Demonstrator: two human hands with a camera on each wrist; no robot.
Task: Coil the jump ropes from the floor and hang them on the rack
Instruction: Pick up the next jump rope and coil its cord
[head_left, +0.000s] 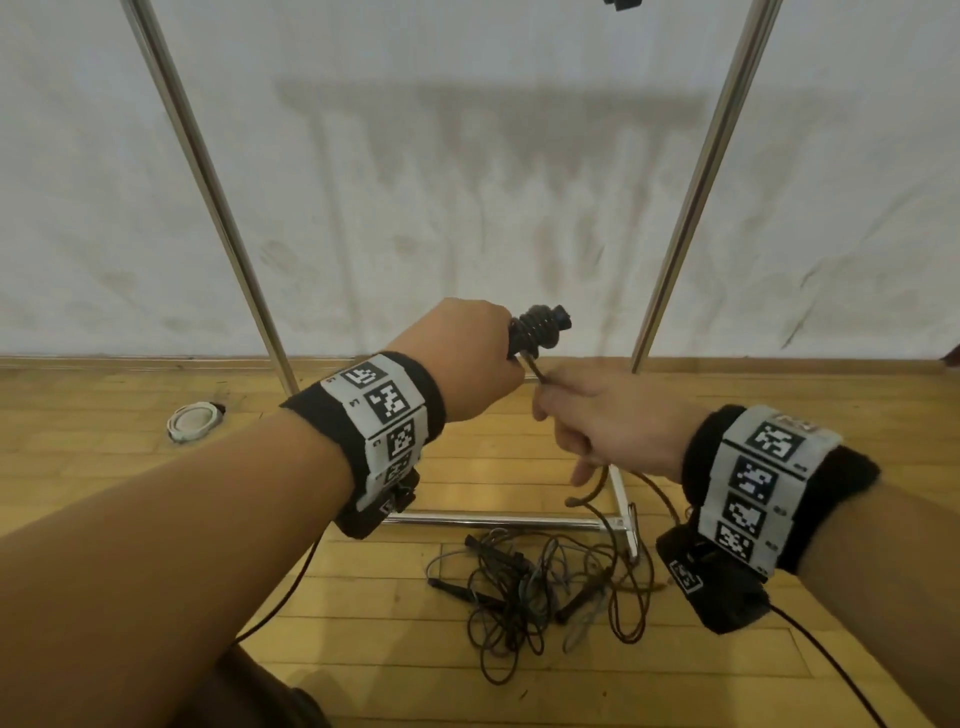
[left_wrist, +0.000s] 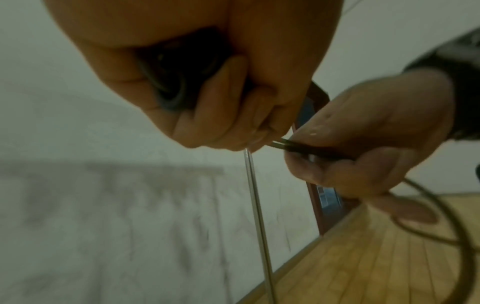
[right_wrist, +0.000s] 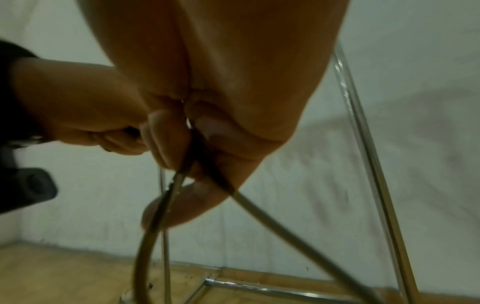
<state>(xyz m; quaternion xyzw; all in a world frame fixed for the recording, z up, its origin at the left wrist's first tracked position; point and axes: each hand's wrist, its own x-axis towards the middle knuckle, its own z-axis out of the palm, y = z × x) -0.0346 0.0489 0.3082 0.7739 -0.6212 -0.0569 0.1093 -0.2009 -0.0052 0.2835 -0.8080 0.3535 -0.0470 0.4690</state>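
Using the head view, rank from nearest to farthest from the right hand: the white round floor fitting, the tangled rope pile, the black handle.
1. black handle, just left, gripped by the left hand
2. tangled rope pile, on the floor below
3. white round floor fitting, far left

Reference: right hand.

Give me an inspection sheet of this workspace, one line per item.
Surface: wooden floor, bare boards around the rope pile.
Job's things: handles with rope wound round them in the left hand; brown rope runs through the right hand down to the tangled ropes on the floor; metal rack behind, its base bar beside the pile.
Clutter: white round object on the floor near the rack's left upright.
Grippers: both hands' fingers curled, holding.
Cables: black wrist-camera cable trailing from the right wrist.
Surroundings: stained white wall.
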